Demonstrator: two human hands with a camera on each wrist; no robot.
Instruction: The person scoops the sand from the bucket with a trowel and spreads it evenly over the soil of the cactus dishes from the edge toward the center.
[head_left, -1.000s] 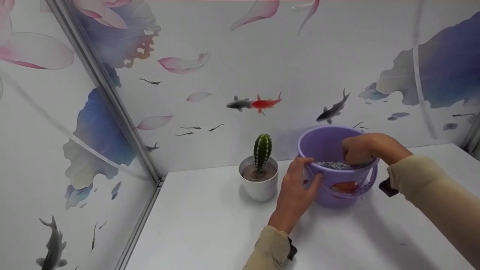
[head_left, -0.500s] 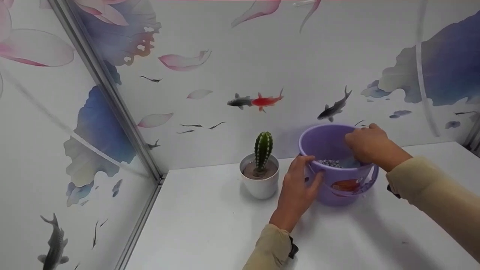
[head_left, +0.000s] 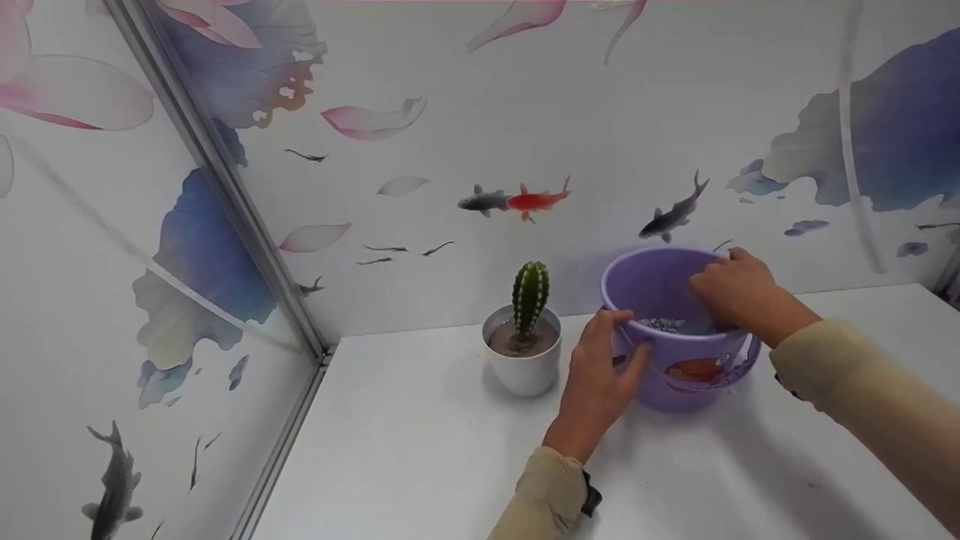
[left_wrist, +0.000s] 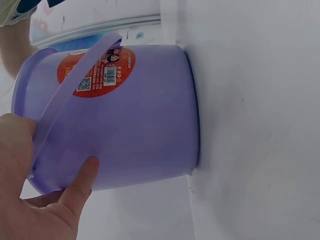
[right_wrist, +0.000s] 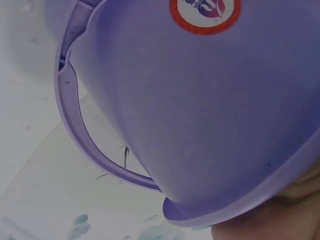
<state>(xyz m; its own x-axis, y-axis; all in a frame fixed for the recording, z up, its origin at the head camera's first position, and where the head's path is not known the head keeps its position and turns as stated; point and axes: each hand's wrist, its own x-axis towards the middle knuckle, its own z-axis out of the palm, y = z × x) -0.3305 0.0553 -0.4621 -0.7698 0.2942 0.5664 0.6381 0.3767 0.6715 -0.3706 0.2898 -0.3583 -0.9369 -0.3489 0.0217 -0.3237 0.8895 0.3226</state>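
Observation:
A purple bucket [head_left: 679, 375] stands upright on the white table, grey gravel [head_left: 661, 325] inside it. My left hand [head_left: 598, 379] grips the bucket's left side, fingers at the rim and thumb lower on the wall. The left wrist view shows that hand [left_wrist: 50, 192] against the purple wall, near the bucket's handle [left_wrist: 67, 92]. My right hand [head_left: 739, 289] reaches over the right rim, fingers curled downward. Just under it, next to the gravel, shows a smooth bluish-grey thing [head_left: 699, 327], mostly hidden; I cannot tell its kind. The right wrist view has fingers [right_wrist: 265, 222] behind the rim.
A cactus [head_left: 531, 300] in a white pot [head_left: 523, 371] stands left of the bucket, close to my left hand. White walls printed with fish and petals rise behind and left, and a metal corner profile [head_left: 217, 180] runs between them. The table [head_left: 405, 450] extends toward me.
My right hand has risen and turned inside the bucket, its wrist now higher, and the bluish-grey thing shows more beside the gravel. My left hand keeps its place on the bucket.

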